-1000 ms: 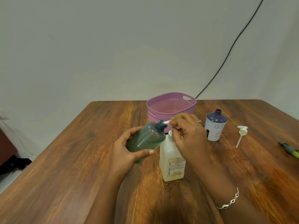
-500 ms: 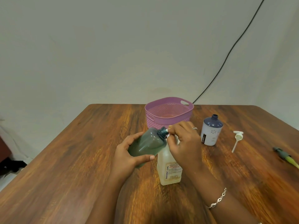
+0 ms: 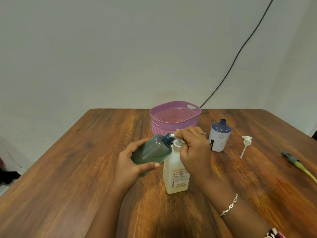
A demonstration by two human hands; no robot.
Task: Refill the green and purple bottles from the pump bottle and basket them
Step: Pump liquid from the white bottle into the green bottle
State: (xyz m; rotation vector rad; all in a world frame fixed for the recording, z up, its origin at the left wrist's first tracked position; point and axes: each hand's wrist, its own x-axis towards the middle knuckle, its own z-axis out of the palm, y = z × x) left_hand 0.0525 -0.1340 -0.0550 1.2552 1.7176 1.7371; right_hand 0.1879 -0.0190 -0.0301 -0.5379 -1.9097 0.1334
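Two hands work near the middle of a brown wood-grain table (image 3: 77, 169), whose far edge meets the wall just behind a pink-purple plastic basket with a mesh pattern (image 3: 164, 127). The widest stretch of tabletop lies left of the left hand (image 3: 130, 162), running out to the left edge. On the right the things lie spread apart, and a green and yellow tube-like object (image 3: 295, 162) lies near the right edge, partly cut off by the frame.

The left hand grips a dark green translucent plastic bottle (image 3: 152, 152) round its body, lifted off the table and tilted so its open neck points up and right. The right hand (image 3: 193, 148) curls its fingers round the white pump head of a pale translucent plastic pump bottle with a printed label (image 3: 175, 172), which stands upright just in front of the basket. The nozzle tip meets the green bottle's neck.

How full the green bottle is cannot be told; the pump bottle looks yellowish toward its base. The basket's mesh floor shows. Right of the hands a purple bottle with a white lower body (image 3: 220, 134) stands upright and uncapped, near a white pump cap (image 3: 246, 143) lying flat.
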